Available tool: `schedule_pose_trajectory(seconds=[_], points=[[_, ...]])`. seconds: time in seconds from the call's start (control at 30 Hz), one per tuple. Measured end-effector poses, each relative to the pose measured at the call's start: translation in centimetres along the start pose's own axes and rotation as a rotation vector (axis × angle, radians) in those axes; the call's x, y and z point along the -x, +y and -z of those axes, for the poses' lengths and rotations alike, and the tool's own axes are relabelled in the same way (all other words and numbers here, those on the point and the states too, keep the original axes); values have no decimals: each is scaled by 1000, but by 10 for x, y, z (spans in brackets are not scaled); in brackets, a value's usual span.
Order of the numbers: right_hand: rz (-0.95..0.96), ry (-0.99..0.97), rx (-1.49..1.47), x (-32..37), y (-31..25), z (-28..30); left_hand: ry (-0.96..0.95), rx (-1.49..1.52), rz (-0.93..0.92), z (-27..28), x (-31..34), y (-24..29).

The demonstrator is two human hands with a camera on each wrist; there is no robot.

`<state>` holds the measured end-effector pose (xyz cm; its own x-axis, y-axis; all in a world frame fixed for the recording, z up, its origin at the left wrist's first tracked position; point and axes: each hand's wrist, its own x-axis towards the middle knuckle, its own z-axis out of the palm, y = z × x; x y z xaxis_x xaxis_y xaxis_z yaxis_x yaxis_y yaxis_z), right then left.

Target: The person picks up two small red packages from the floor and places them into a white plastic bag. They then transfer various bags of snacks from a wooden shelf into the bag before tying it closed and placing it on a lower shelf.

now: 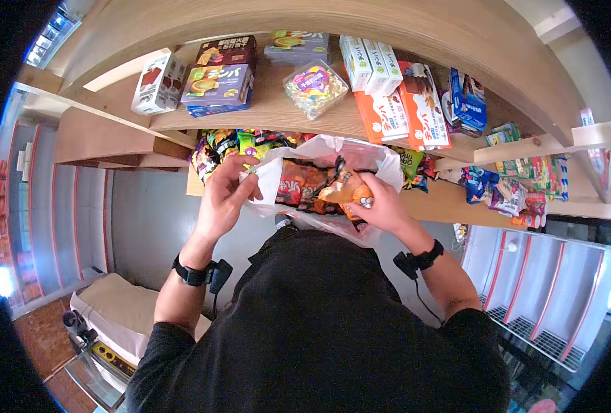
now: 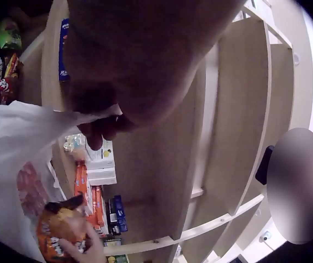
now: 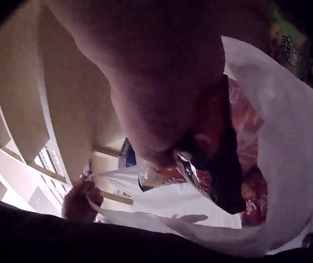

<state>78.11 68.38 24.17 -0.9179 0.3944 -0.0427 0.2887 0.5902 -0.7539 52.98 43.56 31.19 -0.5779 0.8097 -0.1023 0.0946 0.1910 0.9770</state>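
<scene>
A white plastic bag hangs open in front of the person's body, with several red and dark snack packets inside. My left hand pinches the bag's left rim between thumb and fingers; the left wrist view shows the white film stretched from those fingers. My right hand grips an orange and black snack packet over the bag's mouth. In the left wrist view this snack packet shows its orange front and dark top end. The right wrist view has the packet partly hidden behind the hand.
A wooden shelf above the bag carries purple boxes, a clear tub, orange-and-white boxes and blue boxes. Colourful snack bags fill the level below. White wire-floored racks stand at the right.
</scene>
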Motion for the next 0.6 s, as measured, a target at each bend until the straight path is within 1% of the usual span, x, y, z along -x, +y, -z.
schedule_pose_trajectory(seconds=[0.1,0.13,0.23,0.27,0.33,0.37,0.4,0.43,0.5,0.6], points=[[178,194,67,5,1,10,-137,-37,204,4,7,17],[247,202,112,3,-1,14,-249,-42,259,9,11,21],[524,230,252,-15,-20,22,-699,-290,459,25,23,20],[593,229,221,-26,-33,24,-799,-311,421,33,29,11],[533,173,181,-43,-38,9,-1000,-350,340,47,39,-16],[503,144,164,-52,-37,2,-990,-371,325,51,42,-20],[431,54,156,-63,-29,-9,-980,-391,309,55,44,-24],[332,-5,163,-75,-15,-22,-969,-410,293,56,46,-25],[134,-124,178,-99,17,-49,-892,-396,320,56,49,-20],[-186,-357,349,-132,50,-65,-760,-318,315,50,54,-8]])
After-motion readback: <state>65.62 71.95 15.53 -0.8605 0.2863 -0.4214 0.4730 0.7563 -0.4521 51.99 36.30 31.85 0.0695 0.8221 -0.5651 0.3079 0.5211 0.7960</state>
